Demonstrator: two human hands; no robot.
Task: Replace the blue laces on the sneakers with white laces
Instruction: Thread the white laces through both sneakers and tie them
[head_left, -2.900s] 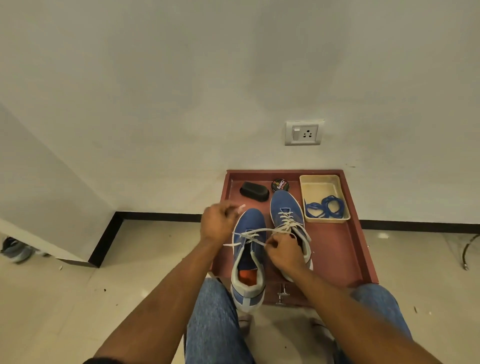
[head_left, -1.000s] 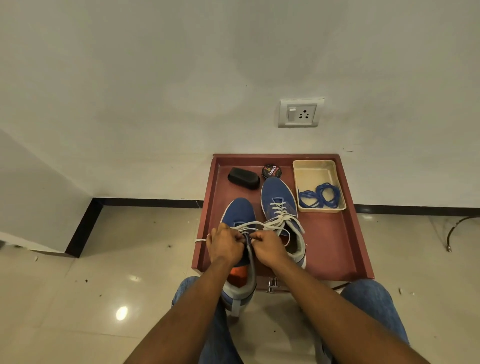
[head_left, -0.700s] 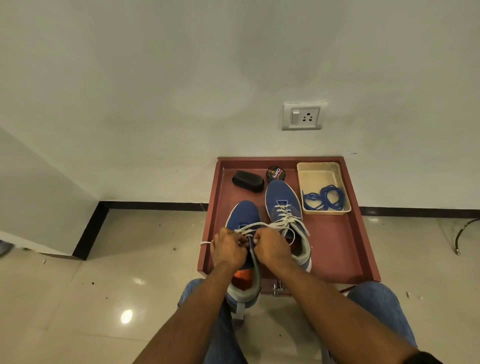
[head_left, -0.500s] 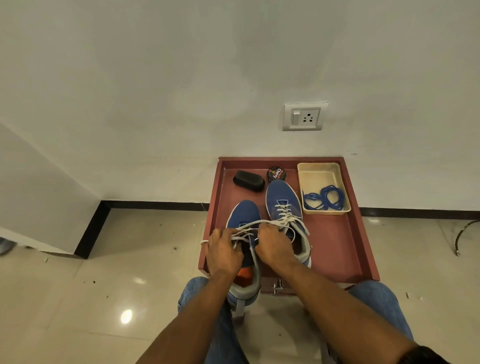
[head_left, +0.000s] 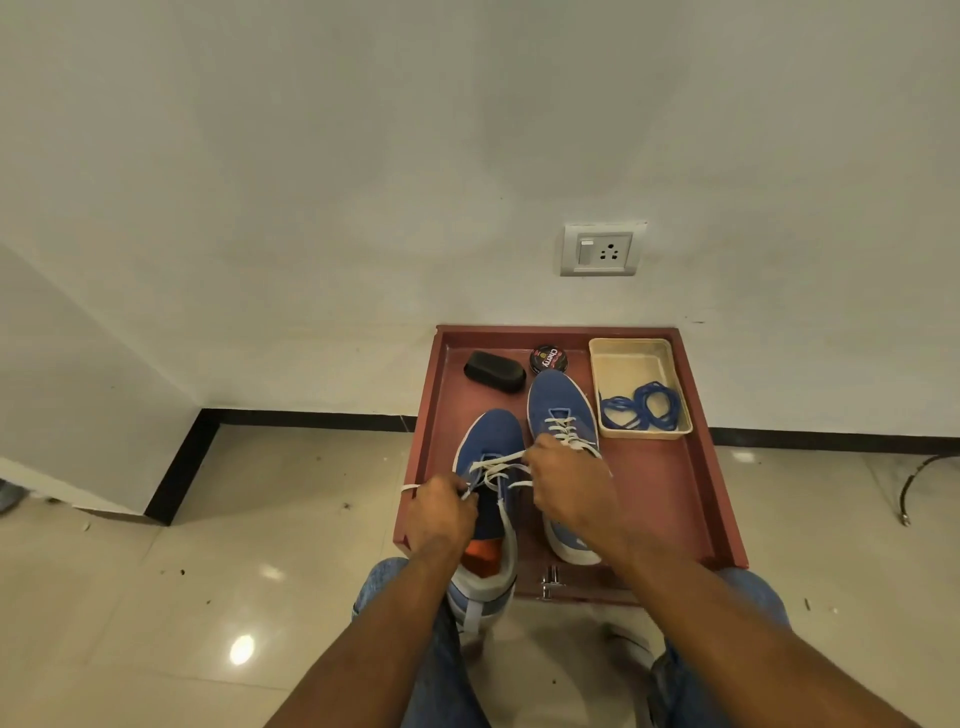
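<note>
The near blue fabric sneaker with white sole (head_left: 488, 441) sat at the front left of the reddish-brown square tray (head_left: 670, 499), its heel overhanging the front edge; a white flat lace (head_left: 496, 470) crossed its eyelets. The left hand (head_left: 441, 514) had its fingers curled round one lace end, the right hand (head_left: 571, 483) pinched the other — both pulled apart. The second blue sneaker (head_left: 558, 402) lay just beside it, already white-laced; the coiled blue laces (head_left: 641, 408) lay in the beige rectangular plastic dish (head_left: 631, 358).

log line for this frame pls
stage: lacing near sneaker | left hand: pinches white lace | right hand: pulls lace | far sneaker: laced | blue laces: in beige tray
</note>
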